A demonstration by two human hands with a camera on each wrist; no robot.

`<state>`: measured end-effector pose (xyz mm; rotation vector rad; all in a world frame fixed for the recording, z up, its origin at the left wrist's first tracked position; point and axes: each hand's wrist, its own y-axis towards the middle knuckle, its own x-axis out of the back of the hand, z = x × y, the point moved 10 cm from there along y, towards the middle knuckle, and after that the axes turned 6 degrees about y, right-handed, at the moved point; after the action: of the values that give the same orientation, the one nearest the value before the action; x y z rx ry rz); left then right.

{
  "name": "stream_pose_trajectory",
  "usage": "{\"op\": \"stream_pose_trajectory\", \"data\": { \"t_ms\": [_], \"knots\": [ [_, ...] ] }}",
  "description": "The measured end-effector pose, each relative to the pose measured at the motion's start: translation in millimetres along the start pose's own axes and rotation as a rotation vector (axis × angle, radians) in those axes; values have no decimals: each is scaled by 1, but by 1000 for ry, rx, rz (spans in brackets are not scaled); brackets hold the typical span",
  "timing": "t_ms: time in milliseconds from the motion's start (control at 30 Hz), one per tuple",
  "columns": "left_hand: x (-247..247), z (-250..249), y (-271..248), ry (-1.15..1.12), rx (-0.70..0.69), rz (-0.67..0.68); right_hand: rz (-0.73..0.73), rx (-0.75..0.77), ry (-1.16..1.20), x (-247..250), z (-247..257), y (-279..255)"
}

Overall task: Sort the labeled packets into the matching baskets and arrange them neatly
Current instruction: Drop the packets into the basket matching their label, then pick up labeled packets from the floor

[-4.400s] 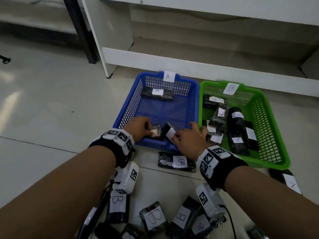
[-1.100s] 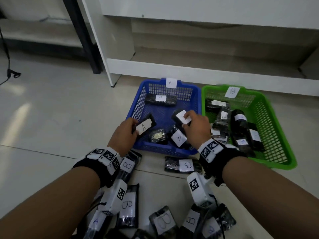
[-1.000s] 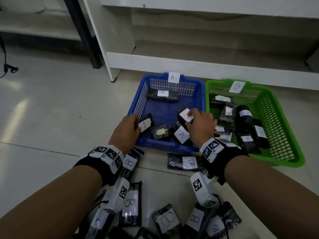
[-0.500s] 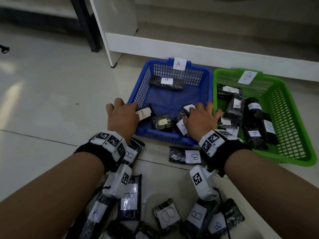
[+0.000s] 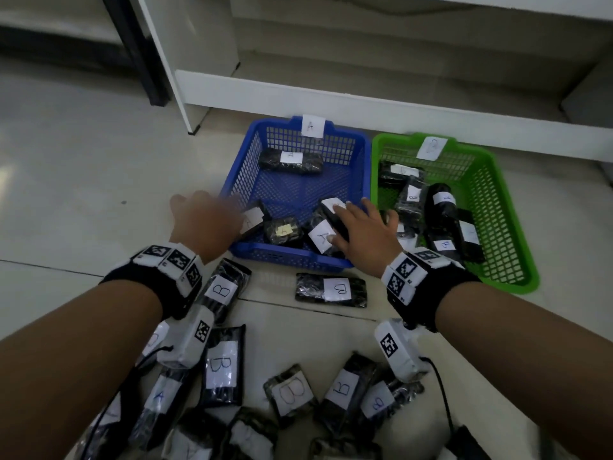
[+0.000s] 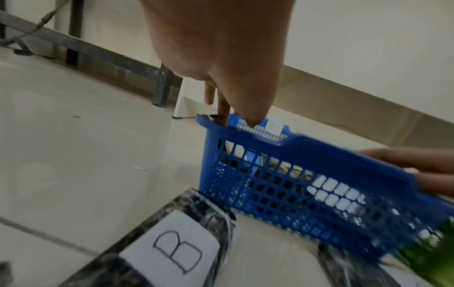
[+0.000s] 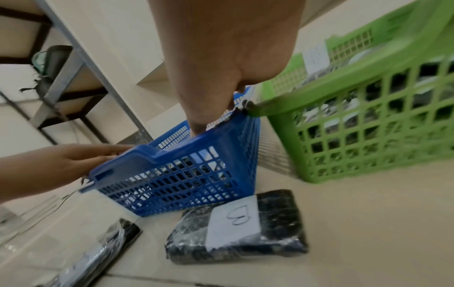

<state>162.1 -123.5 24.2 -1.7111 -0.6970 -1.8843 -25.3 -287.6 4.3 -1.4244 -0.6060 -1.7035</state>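
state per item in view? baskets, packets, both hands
blue basket: on floor, tagged A, several packets inside
green basket: on floor, tagged B, packets piled inside
floor packets: unsorted, mostly B
left hand: open, at blue basket's near-left corner
right hand: open, resting on packets

Left hand (image 6: 218, 48) fingers (image 6: 224, 110) at blue basket (image 6: 307, 174) rim

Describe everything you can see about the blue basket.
The blue basket is a rectangular plastic crate with lattice walls and floor and a solid rim. It sits on the tiled floor, side by side with the green basket. A white paper label marked A stands on its far rim. Inside lie black wrapped packets with A labels, one at the back, several at the front. The left hand is at its near left corner, the right hand over the near right.
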Motion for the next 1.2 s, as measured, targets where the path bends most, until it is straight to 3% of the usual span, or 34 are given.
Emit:
{"op": "stream_pose_trajectory", "data": {
  "t_ms": [100, 167, 267, 400, 500, 633, 800, 967, 1100, 1200],
  "knots": [
    [15, -13, -8, -6, -35, -125, -58, 72, 41, 24, -7, -23],
    [27, -42, -14, -57, -110, -196, -130, 39, 61, 42, -32, -44],
    [40, -106, -27, -82, -310, -231, -225, -101, 85, 61, -90, -79],
    [43, -217, -71, -96, -645, -181, -301, -285, 73, 74, -174, -147],
    [29, -288, -110, -127, -830, -82, -214, -374, -11, 64, -224, -195],
    [1, -359, -164, -204, -1029, 138, 90, -557, -3, 19, -284, -245],
    [-23, -395, -200, -191, -1098, 302, 399, -575, 183, -44, -291, -276],
    [-30, -408, -200, -154, -1085, 406, 427, -546, 162, -53, -290, -278],
    [-36, -421, -225, -132, -1185, 525, 369, -462, 292, -45, -280, -272],
    [-50, -424, -256, -24, -1266, 624, 318, -491, 298, -39, -274, -266]
  ]
}}
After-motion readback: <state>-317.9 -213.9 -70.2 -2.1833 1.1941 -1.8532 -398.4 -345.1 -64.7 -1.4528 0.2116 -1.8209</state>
